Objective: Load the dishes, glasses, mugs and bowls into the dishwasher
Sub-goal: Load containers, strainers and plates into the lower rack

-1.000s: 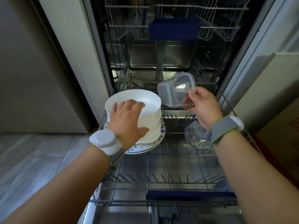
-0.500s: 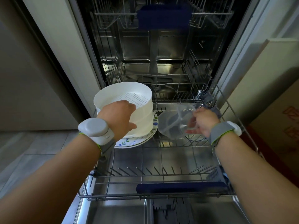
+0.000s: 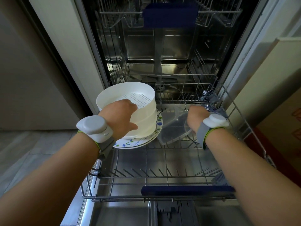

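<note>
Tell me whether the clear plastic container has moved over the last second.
Yes. The clear plastic container has come down from above the lower rack to lie tilted among its tines, beside the floral plate, the right hand holding it.

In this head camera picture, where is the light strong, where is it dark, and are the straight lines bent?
Head view: bright glare on the steel inner door near the bottom edge and on the steel back wall; the upper wire rack sits in deep shadow; the clear plastic container is dim and hard to outline; wide-angle distortion bows the door frame and stretches both forearms; no motion blur is evident.
</note>
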Available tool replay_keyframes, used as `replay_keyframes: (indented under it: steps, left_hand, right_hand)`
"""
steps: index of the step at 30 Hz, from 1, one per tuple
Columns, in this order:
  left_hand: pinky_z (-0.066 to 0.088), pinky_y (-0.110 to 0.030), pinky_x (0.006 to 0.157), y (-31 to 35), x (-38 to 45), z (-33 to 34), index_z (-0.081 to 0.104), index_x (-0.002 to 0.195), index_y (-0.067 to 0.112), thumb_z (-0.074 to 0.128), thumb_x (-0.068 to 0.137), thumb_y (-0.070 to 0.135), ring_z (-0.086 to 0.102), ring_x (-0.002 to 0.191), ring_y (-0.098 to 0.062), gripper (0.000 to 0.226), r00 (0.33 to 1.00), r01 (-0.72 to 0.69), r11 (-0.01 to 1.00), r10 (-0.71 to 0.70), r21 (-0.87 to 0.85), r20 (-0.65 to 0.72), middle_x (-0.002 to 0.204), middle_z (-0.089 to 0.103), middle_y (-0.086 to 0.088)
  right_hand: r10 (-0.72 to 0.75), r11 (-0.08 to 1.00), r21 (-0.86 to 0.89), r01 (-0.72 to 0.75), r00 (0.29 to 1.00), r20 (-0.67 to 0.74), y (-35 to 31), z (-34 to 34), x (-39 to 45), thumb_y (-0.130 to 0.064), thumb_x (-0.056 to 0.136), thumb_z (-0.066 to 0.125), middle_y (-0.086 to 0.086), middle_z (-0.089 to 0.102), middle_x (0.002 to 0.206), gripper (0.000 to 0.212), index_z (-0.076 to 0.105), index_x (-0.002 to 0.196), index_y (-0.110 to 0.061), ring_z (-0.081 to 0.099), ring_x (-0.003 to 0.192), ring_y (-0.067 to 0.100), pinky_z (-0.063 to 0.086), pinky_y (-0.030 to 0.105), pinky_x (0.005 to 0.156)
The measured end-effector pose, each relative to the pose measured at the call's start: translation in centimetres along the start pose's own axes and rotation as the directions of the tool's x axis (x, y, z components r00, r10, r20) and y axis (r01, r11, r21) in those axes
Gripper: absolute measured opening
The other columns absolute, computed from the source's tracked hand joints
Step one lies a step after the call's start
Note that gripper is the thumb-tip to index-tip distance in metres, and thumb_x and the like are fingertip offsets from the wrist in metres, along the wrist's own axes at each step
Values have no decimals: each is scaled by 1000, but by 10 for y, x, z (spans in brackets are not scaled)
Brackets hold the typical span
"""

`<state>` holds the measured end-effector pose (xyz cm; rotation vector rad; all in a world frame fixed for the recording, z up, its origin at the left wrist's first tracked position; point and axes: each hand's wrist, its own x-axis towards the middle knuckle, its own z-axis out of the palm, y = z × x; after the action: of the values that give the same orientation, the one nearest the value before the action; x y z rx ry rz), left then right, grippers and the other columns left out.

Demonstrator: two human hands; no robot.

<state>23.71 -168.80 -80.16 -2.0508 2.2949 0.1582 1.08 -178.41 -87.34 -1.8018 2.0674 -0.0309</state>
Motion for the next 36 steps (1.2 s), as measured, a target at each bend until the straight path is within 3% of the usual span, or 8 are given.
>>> replay_keyframes:
  steps: [13,20,23,27,29,32,34,36]
  left_hand:
    - [40,-29,86,-9,-2,-4,52,129,20,64,89,39,53,107,-21,45,998,22,989,-29,-144,-47,119,60,0]
    - [43,-32,89,-4,1,-5,50,132,18,62,90,40,55,107,-23,48,999,1,988,-8,-156,-48,118,60,-2]
    - [42,-30,88,4,4,-11,51,129,15,63,89,41,55,107,-22,49,986,-33,979,-2,-200,-169,117,60,-2]
    - [43,-28,85,30,17,-30,53,128,12,69,85,41,53,100,-17,55,881,-164,895,-56,-415,-470,110,58,3]
    - [53,-36,86,46,25,-37,57,123,14,73,82,39,61,98,-18,51,859,-241,728,-148,-641,-490,110,64,1]
    - [56,-48,86,77,36,-41,60,112,13,73,82,28,69,98,-24,36,927,-284,47,-240,-958,-287,107,71,-6]
    - [56,-48,88,93,47,-38,58,113,10,68,88,23,68,101,-27,29,960,-194,-303,-256,-933,-116,111,70,-12]
    - [56,-44,89,107,58,-32,55,115,10,61,94,23,67,104,-27,25,979,-56,-457,-198,-888,40,116,67,-13]
  right_hand:
    - [-68,995,-67,71,997,47,10,16,5,3,88,55,20,66,112,30,61,116,-1,66,100,35,55,45,87]
    - [-221,936,-280,213,975,1,3,13,6,-5,92,53,15,65,111,20,67,106,-6,63,103,32,49,33,79]
    - [-331,931,124,342,938,-106,1,-6,6,-12,89,61,12,68,90,7,68,87,-12,67,76,32,55,34,63]
    - [-301,600,769,220,953,-38,-8,-31,-6,-27,97,57,26,62,84,32,60,98,4,64,60,30,52,31,48]
    - [-268,369,929,-28,954,135,-10,-40,-10,-51,94,51,23,62,103,54,54,114,-2,69,83,33,59,43,69]
    - [-432,160,935,-317,829,355,3,-48,-11,-77,82,39,18,57,127,75,48,129,-19,61,113,40,50,57,92]
    - [-494,28,935,-352,809,320,9,-49,-11,-77,84,37,15,60,129,77,51,134,-21,59,117,38,47,56,98]
    - [-386,-156,943,-293,897,215,15,-55,-9,-58,93,45,10,66,123,56,56,131,-19,64,110,30,51,50,93]
